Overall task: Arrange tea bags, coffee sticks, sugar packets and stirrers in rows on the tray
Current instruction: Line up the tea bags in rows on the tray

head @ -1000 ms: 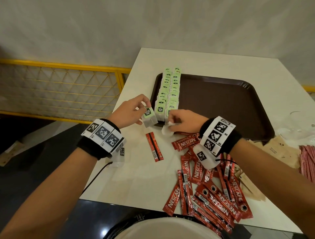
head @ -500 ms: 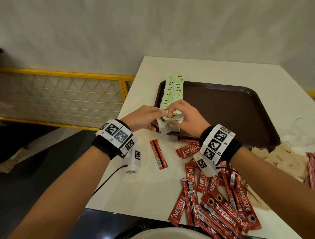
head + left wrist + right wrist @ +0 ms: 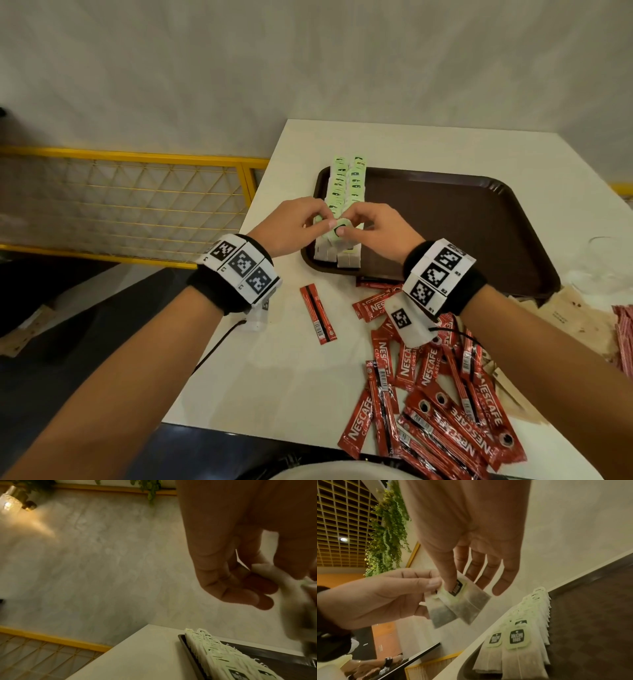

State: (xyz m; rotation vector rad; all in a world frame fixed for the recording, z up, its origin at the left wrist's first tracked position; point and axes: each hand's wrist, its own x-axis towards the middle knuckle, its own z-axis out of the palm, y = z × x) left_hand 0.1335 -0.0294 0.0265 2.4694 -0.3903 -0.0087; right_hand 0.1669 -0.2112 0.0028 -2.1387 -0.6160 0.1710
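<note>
Since a second earlier, both hands lifted off the table: left hand [image 3: 291, 224] and right hand [image 3: 371, 228] pinched two tea bags [image 3: 457, 601] together above the tray [image 3: 479, 219]. Rows [image 3: 346, 192] likely got these next; coffee sticks [image 3: 445, 411] stayed untouched.

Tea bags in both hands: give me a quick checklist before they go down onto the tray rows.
1. Left hand pinches a tea bag: ok.
2. Right hand pinches a second tea bag by its tag end: ok.
3. The two held bags are apart: not ok, they overlap in the right wrist view.
4. Tray rows are straight, two side by side at the left edge of the tray: ok.
5. Free spot at the near end of the rows: cannot tell, the hands cover it in the head view.
6. Coffee sticks lie clear of the tray, on the table: ok.
</note>
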